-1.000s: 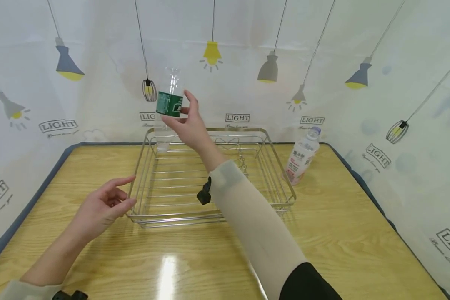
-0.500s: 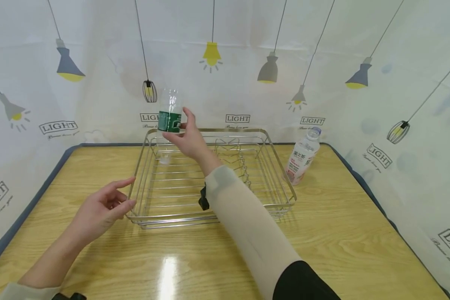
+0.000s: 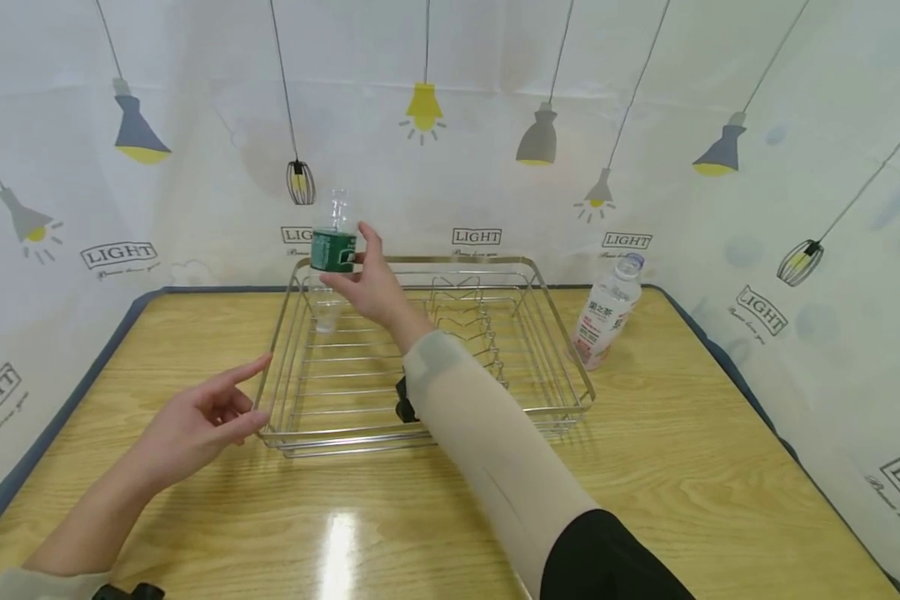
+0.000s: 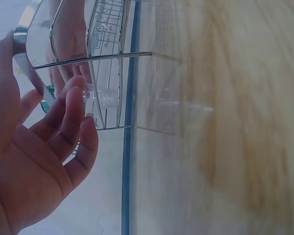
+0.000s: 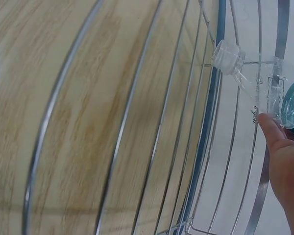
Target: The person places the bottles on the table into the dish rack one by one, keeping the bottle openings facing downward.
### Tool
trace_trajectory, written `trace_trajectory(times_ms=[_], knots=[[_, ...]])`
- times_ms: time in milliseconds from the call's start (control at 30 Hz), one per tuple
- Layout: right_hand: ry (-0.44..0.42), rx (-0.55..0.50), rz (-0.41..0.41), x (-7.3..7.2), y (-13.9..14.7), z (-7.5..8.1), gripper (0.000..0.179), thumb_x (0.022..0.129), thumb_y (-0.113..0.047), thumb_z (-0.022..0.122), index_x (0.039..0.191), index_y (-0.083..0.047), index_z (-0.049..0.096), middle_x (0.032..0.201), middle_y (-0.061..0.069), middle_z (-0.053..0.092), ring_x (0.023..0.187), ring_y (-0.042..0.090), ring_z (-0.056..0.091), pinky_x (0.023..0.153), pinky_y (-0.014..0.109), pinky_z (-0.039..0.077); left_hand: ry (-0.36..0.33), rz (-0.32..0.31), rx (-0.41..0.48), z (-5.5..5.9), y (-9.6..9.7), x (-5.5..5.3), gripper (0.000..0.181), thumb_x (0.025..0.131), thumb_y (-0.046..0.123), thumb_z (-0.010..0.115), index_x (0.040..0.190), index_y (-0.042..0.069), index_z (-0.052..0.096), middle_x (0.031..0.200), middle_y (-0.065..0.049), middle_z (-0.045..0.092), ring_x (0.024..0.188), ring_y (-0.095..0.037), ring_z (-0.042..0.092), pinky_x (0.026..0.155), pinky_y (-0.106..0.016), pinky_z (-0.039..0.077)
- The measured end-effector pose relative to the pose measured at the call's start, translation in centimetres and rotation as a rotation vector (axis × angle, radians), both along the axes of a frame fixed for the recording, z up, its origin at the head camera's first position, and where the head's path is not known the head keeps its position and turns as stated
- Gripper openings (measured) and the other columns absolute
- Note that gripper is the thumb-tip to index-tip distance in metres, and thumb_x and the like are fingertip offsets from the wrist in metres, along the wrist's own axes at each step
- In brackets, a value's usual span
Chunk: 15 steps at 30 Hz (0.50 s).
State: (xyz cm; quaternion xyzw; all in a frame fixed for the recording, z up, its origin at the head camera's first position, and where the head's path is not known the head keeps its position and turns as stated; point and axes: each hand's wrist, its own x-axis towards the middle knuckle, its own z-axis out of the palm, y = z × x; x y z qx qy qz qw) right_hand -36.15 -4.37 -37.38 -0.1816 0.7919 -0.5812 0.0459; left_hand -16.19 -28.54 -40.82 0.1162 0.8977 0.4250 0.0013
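Observation:
In the head view my right hand (image 3: 375,287) grips a clear plastic bottle (image 3: 333,252) by its green label, over the back left part of a wire dish rack (image 3: 450,408). The bottle is upside down and slightly tilted, its whitish neck end (image 5: 227,58) low among the wires in the right wrist view. My left hand (image 3: 202,425) is at the rack's left rim, with index finger and thumb stretched out to it, apart from each other. The other fingers (image 4: 76,132) curl loosely with nothing between them.
To the right of the rack a second clear bottle (image 3: 606,312) with a pink and white label and a purple neck ring leans against it. All this is on a wood-grain table (image 3: 682,467), backed by a lamp-printed cloth (image 3: 465,175).
My right hand has lowered the bottle toward the rack, mostly in the first half second, then shifted slightly left. The left hand and the second bottle have hardly moved.

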Motion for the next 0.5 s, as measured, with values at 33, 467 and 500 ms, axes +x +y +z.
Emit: trace_trajectory(times_ms=[33,467,500], knots=[[0.003,0.007,0.001,0.01,-0.11,-0.07,0.108,0.103,-0.031,0.080,0.177,-0.034,0.003,0.157,0.018,0.055,0.123,0.025,0.072,0.101,0.037,0.062,0.000,-0.010,-0.002,0.03,-0.05,0.03,0.072,0.106,0.025,0.077,0.170,0.023,0.044,0.096,-0.004,0.073,0.074,-0.014,0.063,0.063,-0.028,0.052],[0.020,0.040,0.026,0.15,-1.02,-0.45,0.107,0.104,-0.029,0.079,0.177,-0.033,0.001,0.156,0.018,0.057,0.122,0.024,0.073,0.100,0.035,0.063,-0.001,-0.050,0.010,0.10,-0.39,0.19,0.074,0.105,0.024,0.077,0.171,0.022,0.043,0.093,-0.003,0.072,0.075,-0.012,0.063,0.065,-0.028,0.053],[0.019,0.042,0.029,0.18,-1.05,-0.44,0.107,0.104,-0.029,0.079,0.177,-0.033,0.001,0.157,0.018,0.056,0.124,0.025,0.073,0.101,0.035,0.062,0.000,-0.050,0.009,0.11,-0.40,0.19,0.074,0.105,0.024,0.077,0.171,0.022,0.042,0.093,-0.003,0.072,0.075,-0.012,0.063,0.065,-0.028,0.053]])
